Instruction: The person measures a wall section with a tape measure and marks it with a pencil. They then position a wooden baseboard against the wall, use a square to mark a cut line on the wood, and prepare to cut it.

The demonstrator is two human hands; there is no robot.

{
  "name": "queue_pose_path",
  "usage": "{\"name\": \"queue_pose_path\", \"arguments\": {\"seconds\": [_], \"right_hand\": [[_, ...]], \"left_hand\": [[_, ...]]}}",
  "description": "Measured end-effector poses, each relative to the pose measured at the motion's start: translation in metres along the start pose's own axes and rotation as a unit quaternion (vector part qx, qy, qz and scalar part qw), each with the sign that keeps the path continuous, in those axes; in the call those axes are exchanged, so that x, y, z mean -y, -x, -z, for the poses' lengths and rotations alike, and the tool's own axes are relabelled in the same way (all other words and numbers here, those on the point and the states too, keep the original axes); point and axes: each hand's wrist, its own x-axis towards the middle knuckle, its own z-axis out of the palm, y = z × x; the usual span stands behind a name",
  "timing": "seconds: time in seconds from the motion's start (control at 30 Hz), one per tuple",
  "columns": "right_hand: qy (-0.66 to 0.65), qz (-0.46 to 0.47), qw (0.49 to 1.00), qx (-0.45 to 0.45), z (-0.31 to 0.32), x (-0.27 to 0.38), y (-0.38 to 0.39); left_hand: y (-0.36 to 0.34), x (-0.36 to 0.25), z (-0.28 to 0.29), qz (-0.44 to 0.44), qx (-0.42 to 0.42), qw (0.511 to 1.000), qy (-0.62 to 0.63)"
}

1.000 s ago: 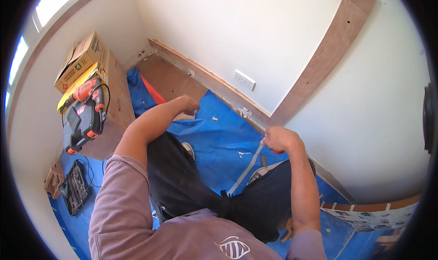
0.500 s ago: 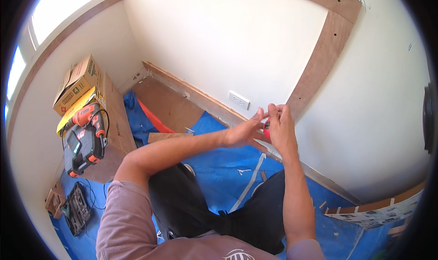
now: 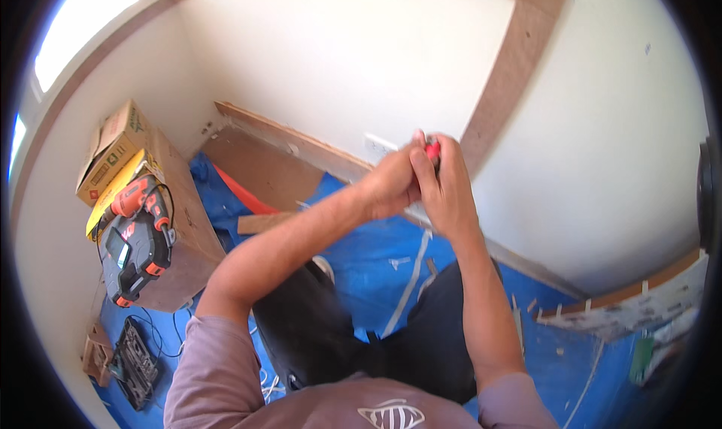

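Note:
Both hands meet in front of the wall at centre, around a small red object (image 3: 432, 149), perhaps a tool, mostly hidden. My right hand (image 3: 446, 192) is wrapped round it, thumb on top. My left hand (image 3: 392, 179) is closed against the right one, its fingertips partly hidden, so what it grips is unclear. Behind the hands are a white wall socket (image 3: 376, 143) and a vertical wooden strip (image 3: 500, 75) on the wall.
At left a wooden box (image 3: 192, 226) bears a carton (image 3: 111, 147), an orange drill (image 3: 135, 194) and a black case. An open tool case (image 3: 134, 365) lies on blue floor sheeting (image 3: 372, 271). A curved panel (image 3: 624, 309) stands at lower right, beside a low skirting board (image 3: 293, 139).
My hands, apart a second ago, have come together and risen toward the wall socket. My left hand has swung right and closed against my right hand around the red object.

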Motion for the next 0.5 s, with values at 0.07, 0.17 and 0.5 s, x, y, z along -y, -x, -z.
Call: {"name": "queue_pose_path", "arguments": {"seconds": [0.07, 0.17, 0.5], "right_hand": [[-0.023, -0.029, 0.999, 0.025, 0.005, -0.002, 0.004], [-0.026, -0.052, 0.995, 0.078, 0.016, -0.009, 0.014], [0.150, -0.039, 0.975, 0.161, 0.022, -0.048, 0.048]], "left_hand": [[0.003, 0.002, 0.006, 0.030, 0.047, 0.998, 0.027], [0.003, 0.010, 0.012, 0.049, 0.067, 0.996, 0.015], [-0.005, 0.024, 0.037, 0.112, 0.114, 0.965, -0.209]]}}
